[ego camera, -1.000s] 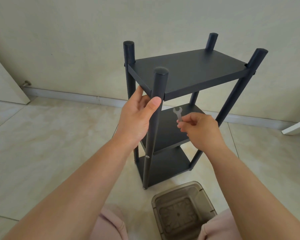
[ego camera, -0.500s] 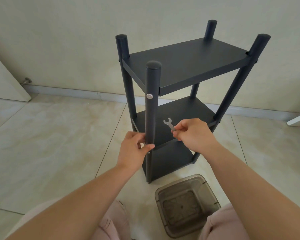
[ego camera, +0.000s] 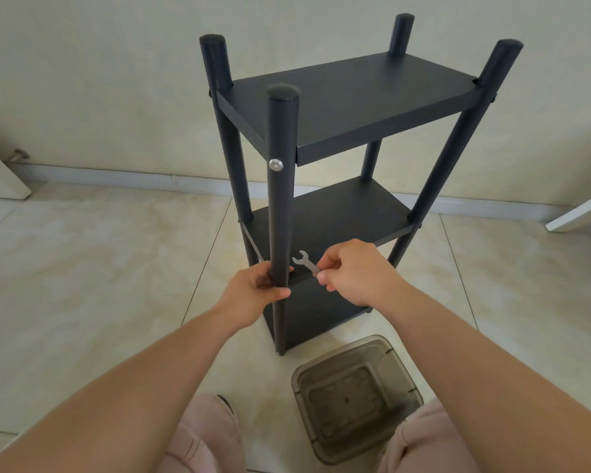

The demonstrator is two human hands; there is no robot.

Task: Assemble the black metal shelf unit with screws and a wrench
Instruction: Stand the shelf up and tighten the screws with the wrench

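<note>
The black metal shelf unit (ego camera: 348,97) stands upright on the tiled floor, with three shelves and several round posts. A silver screw head (ego camera: 276,164) shows on the near post at the top shelf's level. My left hand (ego camera: 256,291) wraps around that near post (ego camera: 280,213) at the height of the middle shelf. My right hand (ego camera: 355,278) pinches the handle of a small silver wrench (ego camera: 304,261), whose open jaw points up-left, just right of the post by the middle shelf's corner. Any screw at that corner is hidden by my left hand.
A smoky transparent plastic bin (ego camera: 355,394) sits on the floor in front of the shelf, between my knees. A white skirting runs along the wall behind. A white door edge (ego camera: 0,179) is at left, another white panel (ego camera: 580,213) at right.
My left hand slid down the near post from the top shelf to the middle shelf level. My right hand followed down with the wrench, toward the post.
</note>
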